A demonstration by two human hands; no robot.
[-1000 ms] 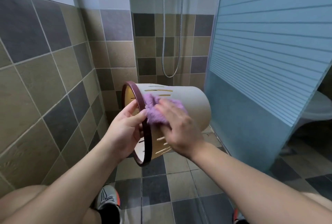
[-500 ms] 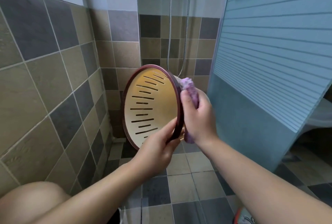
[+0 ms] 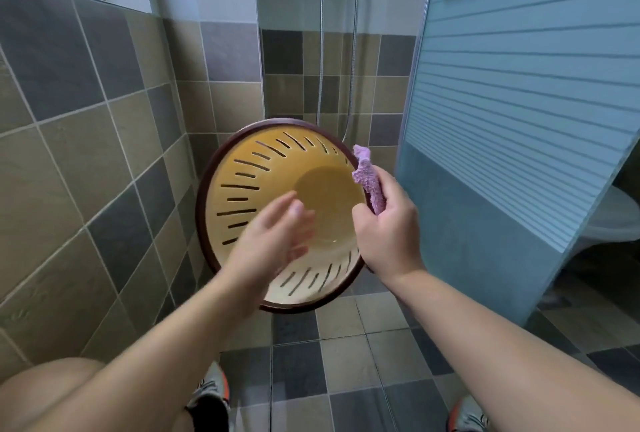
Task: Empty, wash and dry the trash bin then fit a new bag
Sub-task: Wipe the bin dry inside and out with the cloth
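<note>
The trash bin point(image 3: 242, 172) is held in the air at chest height with its mouth turned toward me. It is cream plastic with slotted walls and a dark maroon rim, and its inside is bare. My right hand point(image 3: 388, 234) is shut on a purple cloth point(image 3: 367, 178) and pinches the bin's right rim together with it. My left hand point(image 3: 273, 241) is blurred in front of the opening, fingers apart, holding nothing.
A tiled wall point(image 3: 86, 154) runs close on the left. A shower hose point(image 3: 322, 50) hangs behind the bin. A striped frosted shower screen point(image 3: 519, 102) stands on the right, with a toilet point(image 3: 613, 223) beyond it. My knee point(image 3: 52, 393) and shoes point(image 3: 211, 393) are below.
The bin has turned from side-on to mouth facing me. My left hand let go of the rim and moved across the opening. My right hand shifted with the cloth to the right rim.
</note>
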